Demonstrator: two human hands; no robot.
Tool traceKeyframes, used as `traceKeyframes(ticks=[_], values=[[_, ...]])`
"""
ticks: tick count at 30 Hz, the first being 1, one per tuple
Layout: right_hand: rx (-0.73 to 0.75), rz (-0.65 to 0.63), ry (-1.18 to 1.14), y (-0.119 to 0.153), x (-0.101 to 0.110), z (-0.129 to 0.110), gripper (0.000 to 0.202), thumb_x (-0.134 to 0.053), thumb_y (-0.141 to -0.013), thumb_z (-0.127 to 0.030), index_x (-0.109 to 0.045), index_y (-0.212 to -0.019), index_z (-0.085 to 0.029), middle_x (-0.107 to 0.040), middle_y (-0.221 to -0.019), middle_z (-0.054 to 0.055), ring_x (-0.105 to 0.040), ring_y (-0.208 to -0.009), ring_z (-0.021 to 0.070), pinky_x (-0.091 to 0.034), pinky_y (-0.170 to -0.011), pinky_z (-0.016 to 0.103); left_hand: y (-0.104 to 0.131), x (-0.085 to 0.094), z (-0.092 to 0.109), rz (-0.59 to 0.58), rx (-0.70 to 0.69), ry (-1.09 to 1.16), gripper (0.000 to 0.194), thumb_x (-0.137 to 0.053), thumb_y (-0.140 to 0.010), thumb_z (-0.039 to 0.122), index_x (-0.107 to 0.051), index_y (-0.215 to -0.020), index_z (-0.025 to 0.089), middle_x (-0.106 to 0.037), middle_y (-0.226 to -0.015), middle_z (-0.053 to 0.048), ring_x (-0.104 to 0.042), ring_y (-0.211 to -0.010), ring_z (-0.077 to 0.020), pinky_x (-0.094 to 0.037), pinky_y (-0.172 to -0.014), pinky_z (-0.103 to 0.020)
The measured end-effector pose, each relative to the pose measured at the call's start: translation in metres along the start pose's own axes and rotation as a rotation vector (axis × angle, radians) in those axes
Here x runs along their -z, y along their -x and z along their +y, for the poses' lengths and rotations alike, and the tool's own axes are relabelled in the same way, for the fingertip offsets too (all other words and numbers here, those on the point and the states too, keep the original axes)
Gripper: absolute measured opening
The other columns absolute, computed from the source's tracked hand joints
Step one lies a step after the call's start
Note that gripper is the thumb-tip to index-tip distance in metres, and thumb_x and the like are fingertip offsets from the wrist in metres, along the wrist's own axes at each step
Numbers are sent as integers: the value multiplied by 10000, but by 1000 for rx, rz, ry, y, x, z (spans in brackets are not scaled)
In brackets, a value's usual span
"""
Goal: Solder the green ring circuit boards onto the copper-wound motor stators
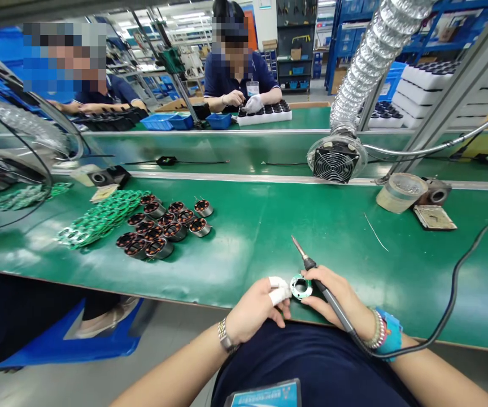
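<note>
A small ring-shaped green circuit board (301, 295), possibly seated on a motor stator, is held near the table's front edge. My left hand (255, 305), two fingers wrapped in white, is closed with its fingertips against the board's left side. Around the right side curve the thumb and fingers of my right hand (339, 294). That hand also grips a soldering iron (329, 297), its tip pointing up and away from the board. Loose on the table to the right lies a thin piece of solder wire (375, 232).
Copper-wound stators (174, 230) stand grouped at left beside stacked green ring boards (104, 217). A fume fan (335, 164) hangs ahead on a foil duct. A plastic tub (399, 195), an iron holder (439, 192) and a sponge tray (434, 217) sit right. The iron's cable (453, 288) crosses my right forearm. Co-workers sit opposite.
</note>
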State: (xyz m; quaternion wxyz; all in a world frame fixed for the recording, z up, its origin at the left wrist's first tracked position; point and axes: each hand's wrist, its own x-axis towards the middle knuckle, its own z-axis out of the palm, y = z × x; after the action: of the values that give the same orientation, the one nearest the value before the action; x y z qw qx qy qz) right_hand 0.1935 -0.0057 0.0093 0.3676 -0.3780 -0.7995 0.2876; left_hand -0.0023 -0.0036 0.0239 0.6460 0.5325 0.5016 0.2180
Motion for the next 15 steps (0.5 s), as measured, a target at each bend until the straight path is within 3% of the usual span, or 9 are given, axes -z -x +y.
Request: traceKeyframes(ticks=[5, 8, 12, 15], values=[[-4, -18, -52, 0, 1, -2, 265, -594, -821, -216, -492, -1065, -203, -572, -940, 58, -567, -836, 164, -475, -756, 281, 5, 15, -12, 181, -452, -416, 129, -572, -782, 202, -659, -876, 187, -675, -847, -59, -626, -772, -159, -505, -718, -281], [-2, -10, -60, 0, 1, -3, 275, -594, -821, -204, -486, -1074, -207, -566, -951, 61, -559, -849, 166, -472, -764, 290, 3, 20, -14, 198, -623, -542, 135, -538, -811, 178, -666, -849, 195, -677, -844, -58, -626, -769, -148, -499, -716, -264], [1, -3, -57, -1, 0, -4, 256, -589, -825, -217, -494, -1063, -206, -567, -917, 58, -562, -814, 167, -484, -732, 291, -3, 11, -10, 240, -657, -585, 95, -529, -794, 168, -617, -758, 168, -634, -738, -45, -594, -665, -131, -485, -621, -236], [2, 16, -40, -1, -1, -5, 241, -580, -828, -213, -499, -1055, -204, -563, -894, 54, -562, -783, 165, -487, -696, 282, -5, -4, -8, 398, -587, -581, 127, -542, -749, 159, -530, -622, 164, -539, -605, -9, -528, -535, -109, -447, -510, -211]])
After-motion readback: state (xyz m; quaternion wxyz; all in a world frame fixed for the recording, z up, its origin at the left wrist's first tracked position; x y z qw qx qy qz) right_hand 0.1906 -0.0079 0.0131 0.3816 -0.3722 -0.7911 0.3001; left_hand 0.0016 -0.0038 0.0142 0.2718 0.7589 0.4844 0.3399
